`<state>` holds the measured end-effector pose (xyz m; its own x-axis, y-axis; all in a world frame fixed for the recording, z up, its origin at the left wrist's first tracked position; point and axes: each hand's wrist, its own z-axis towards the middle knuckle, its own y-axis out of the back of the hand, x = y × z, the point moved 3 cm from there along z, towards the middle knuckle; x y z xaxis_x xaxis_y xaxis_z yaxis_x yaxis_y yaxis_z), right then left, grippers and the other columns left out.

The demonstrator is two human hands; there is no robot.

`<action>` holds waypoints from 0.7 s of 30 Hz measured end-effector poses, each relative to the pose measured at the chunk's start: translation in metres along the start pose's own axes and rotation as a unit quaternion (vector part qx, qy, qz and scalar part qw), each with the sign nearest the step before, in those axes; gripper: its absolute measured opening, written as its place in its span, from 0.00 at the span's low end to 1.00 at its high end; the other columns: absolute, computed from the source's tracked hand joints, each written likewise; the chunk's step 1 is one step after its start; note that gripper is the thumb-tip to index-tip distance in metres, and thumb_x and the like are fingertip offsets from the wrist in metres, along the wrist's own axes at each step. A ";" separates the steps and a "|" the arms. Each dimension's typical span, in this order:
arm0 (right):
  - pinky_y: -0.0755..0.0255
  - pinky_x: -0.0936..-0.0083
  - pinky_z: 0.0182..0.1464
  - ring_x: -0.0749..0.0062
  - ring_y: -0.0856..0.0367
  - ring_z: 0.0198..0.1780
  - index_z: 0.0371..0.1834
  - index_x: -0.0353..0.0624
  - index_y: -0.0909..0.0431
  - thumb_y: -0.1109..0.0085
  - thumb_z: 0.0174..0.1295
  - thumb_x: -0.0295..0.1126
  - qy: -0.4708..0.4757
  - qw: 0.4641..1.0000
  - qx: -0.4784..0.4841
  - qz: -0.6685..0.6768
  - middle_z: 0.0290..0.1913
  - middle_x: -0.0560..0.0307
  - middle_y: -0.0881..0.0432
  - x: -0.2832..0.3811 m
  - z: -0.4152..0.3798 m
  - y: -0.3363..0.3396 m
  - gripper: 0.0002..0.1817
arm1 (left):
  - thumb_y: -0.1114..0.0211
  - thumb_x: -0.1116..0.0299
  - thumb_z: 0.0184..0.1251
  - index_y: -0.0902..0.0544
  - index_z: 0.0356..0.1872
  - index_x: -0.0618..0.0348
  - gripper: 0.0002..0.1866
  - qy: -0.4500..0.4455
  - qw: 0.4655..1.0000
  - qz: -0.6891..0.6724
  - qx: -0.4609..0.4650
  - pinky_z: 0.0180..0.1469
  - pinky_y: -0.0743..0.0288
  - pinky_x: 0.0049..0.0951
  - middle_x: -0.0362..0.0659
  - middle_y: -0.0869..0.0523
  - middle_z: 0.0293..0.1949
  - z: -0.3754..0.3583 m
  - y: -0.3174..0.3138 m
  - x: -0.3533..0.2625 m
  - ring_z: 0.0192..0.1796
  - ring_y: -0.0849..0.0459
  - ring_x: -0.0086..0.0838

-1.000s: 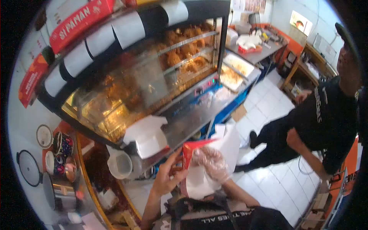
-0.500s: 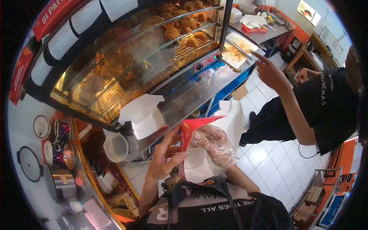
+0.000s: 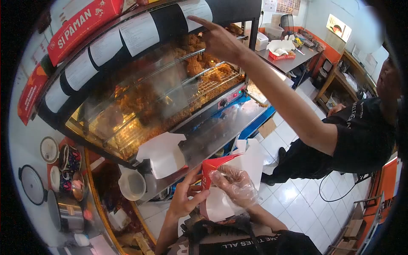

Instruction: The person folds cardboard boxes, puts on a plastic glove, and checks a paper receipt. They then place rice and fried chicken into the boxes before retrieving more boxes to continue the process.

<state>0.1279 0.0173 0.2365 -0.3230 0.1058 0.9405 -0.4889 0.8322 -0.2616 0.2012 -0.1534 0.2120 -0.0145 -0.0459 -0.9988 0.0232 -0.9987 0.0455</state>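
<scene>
Carton (image 3: 212, 166), red and white paperboard, sat at 6 o'clock in the head view, held between both hands above the floor tiles (image 3: 297, 199). Left hand (image 3: 186, 196) lay at its 9 o'clock, bare, thumb and forefinger pinching the red edge, other fingers spread. Right hand (image 3: 236, 185), in a clear plastic glove, lay at its 3 o'clock, fingers curled against the open flap (image 3: 248, 159). Judged light, thin and easily creased; the glove looked slippery, so the folded edges gave the surest hold, not the flat panels. A second open box (image 3: 163, 153) rested on the steel counter (image 3: 221, 131) at 10 o'clock. A co-worker's hand (image 3: 216, 38) pointed at the warmer (image 3: 140, 97) at 12 o'clock.
</scene>
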 end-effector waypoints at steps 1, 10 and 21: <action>0.22 0.77 0.54 0.81 0.18 0.48 0.59 0.31 0.19 0.36 0.75 0.34 0.002 1.000 0.001 -0.001 0.49 0.55 0.12 -0.004 0.001 0.000 0.18 | 0.28 0.67 0.66 0.41 0.82 0.62 0.46 -0.003 1.000 0.001 -0.001 0.52 0.15 0.30 0.62 0.21 0.66 0.001 0.000 0.000 0.55 0.10 0.37; 0.21 0.79 0.54 0.79 0.16 0.50 0.62 0.28 0.21 0.35 0.75 0.34 0.103 0.991 -0.027 -0.085 0.50 0.54 0.11 -0.024 0.017 0.010 0.21 | 0.27 0.67 0.67 0.40 0.80 0.66 0.44 -0.037 0.998 0.036 -0.041 0.46 0.13 0.27 0.64 0.19 0.66 0.013 -0.002 0.009 0.54 0.09 0.39; 0.16 0.72 0.54 0.72 0.11 0.48 0.57 0.29 0.16 0.35 0.74 0.32 -0.004 0.999 -0.047 0.013 0.49 0.50 0.10 -0.001 0.015 0.015 0.17 | 0.28 0.65 0.64 0.40 0.81 0.62 0.46 -0.010 0.999 -0.045 -0.013 0.50 0.13 0.28 0.64 0.20 0.66 0.019 -0.004 0.001 0.55 0.09 0.39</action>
<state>0.1090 0.0218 0.2287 -0.3414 0.1245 0.9316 -0.4019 0.8767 -0.2645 0.1825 -0.1504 0.2110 -0.0367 0.0432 -0.9984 0.0464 -0.9979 -0.0449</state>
